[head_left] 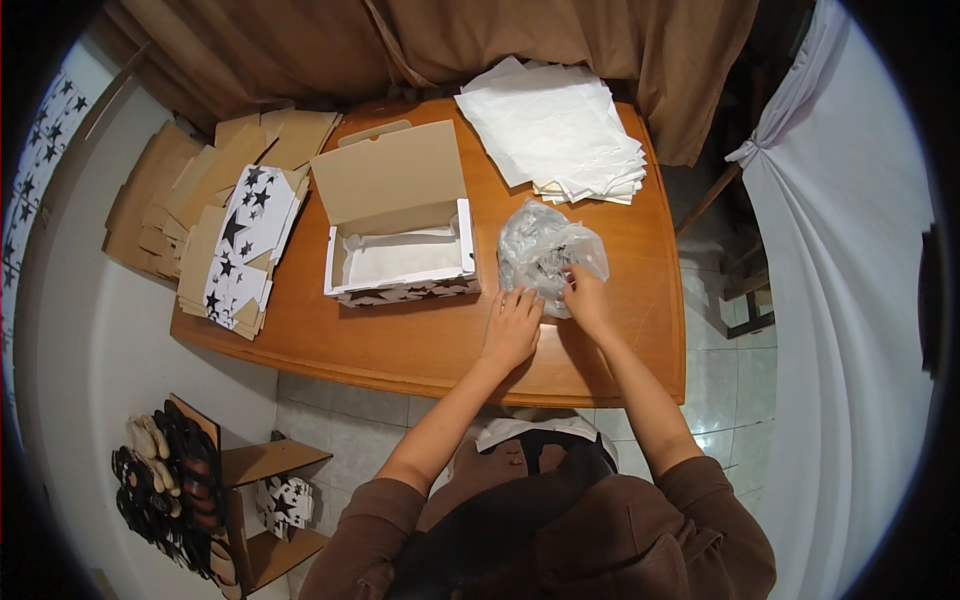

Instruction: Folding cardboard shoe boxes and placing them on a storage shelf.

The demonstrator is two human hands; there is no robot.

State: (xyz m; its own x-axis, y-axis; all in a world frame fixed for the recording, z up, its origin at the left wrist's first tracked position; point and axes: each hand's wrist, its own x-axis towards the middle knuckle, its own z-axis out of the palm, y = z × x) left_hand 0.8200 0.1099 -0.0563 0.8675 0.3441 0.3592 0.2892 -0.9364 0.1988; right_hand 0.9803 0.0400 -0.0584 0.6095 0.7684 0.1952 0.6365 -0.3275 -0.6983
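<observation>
Head view: both hands work the clear plastic bag (550, 255) right of the open shoebox (400, 255). Right hand (585, 300) pinches its edge; left hand (512, 325) rests open alongside. Best to steady it flat while pulling.

A table (400, 345) holds an open box (400, 255) at its middle, lid raised toward the far edge. To the box's left lie flattened boxes (235, 235). Behind and to its right sits a stack of paper sheets (555, 130). Right of the box lies a plastic bag (545, 250), with the left hand (513, 328) and right hand (585, 298) touching its near side.
</observation>
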